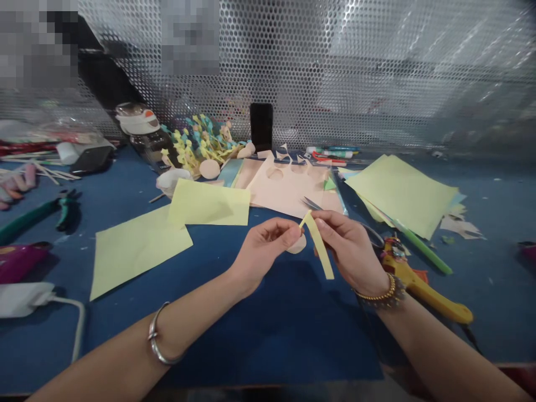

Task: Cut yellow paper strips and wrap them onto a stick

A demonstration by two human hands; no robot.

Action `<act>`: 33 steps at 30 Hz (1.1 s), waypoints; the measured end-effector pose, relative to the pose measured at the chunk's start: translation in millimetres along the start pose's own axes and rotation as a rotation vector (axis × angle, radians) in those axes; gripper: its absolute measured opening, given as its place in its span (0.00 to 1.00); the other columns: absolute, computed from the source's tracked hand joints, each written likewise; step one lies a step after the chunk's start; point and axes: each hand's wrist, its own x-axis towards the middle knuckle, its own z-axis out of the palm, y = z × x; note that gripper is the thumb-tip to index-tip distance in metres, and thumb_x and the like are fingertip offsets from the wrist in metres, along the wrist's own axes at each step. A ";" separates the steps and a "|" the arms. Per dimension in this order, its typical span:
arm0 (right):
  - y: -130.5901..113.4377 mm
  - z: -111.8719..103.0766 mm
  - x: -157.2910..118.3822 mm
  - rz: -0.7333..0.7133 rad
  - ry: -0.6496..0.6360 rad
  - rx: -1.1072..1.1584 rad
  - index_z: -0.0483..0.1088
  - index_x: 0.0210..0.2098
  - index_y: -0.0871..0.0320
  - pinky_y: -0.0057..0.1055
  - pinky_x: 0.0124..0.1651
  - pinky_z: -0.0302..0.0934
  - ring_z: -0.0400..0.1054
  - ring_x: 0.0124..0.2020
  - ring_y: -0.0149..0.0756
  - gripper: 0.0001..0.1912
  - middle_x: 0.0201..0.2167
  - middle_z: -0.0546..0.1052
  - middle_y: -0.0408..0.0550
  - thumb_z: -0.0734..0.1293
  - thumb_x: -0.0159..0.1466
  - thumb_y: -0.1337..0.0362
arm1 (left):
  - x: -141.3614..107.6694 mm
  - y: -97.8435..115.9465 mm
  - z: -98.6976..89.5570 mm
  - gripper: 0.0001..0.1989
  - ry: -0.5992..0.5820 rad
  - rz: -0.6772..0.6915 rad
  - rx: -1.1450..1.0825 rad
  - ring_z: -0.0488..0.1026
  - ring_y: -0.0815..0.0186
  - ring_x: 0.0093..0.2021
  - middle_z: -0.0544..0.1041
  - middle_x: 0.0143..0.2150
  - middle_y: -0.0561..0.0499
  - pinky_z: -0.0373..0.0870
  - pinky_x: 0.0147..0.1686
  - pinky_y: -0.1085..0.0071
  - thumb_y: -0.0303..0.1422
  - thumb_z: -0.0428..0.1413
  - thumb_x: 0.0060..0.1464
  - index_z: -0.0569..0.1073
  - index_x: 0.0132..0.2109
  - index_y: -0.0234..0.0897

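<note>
My left hand [272, 245] pinches one end of a narrow yellow paper strip [321, 251] between thumb and finger. Folded at its top, the strip hangs down with its other end loose. My right hand [349, 245] grips the strip near that fold and also has a pair of scissors [310, 204] in it. The blades point away past my fingers, and a handle loop shows behind the hand. Just behind my left fingertips lies a pale round paper piece [297, 245], partly hidden.
Two yellow sheets [142, 245] lie at left, and a yellow stack [406, 190] at right. Pink paper with cut-out holes [288, 187] is ahead, before an upright phone [261, 125]. A yellow-handled tool [435, 296] and green stick [425, 248] are right; pliers [65, 209] left.
</note>
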 end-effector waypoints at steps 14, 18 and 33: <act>-1.1 6.0 -1.7 0.010 -0.304 -0.092 0.70 0.35 0.59 0.25 0.26 0.64 0.67 0.21 0.25 0.09 0.30 0.72 0.42 0.71 0.57 0.61 | 1.2 -1.1 1.6 0.07 -0.131 -0.031 -0.177 0.71 0.67 0.28 0.75 0.31 0.53 0.70 0.31 0.67 0.37 0.57 0.55 0.78 0.35 0.42; -0.1 5.8 0.5 -0.007 -0.203 -0.126 0.69 0.31 0.59 0.25 0.24 0.62 0.66 0.19 0.24 0.08 0.28 0.72 0.41 0.71 0.56 0.62 | 2.3 -2.0 0.4 0.09 -0.054 -0.031 -0.140 0.72 0.65 0.37 0.76 0.38 0.51 0.69 0.39 0.67 0.39 0.56 0.56 0.78 0.40 0.43; 3.7 3.4 5.1 0.023 0.090 -0.196 0.69 0.32 0.59 0.25 0.23 0.60 0.64 0.17 0.22 0.09 0.27 0.72 0.40 0.70 0.56 0.61 | 5.6 -1.8 -4.2 0.07 0.426 0.297 0.171 0.74 0.69 0.37 0.80 0.37 0.52 0.70 0.39 0.73 0.34 0.62 0.48 0.80 0.37 0.42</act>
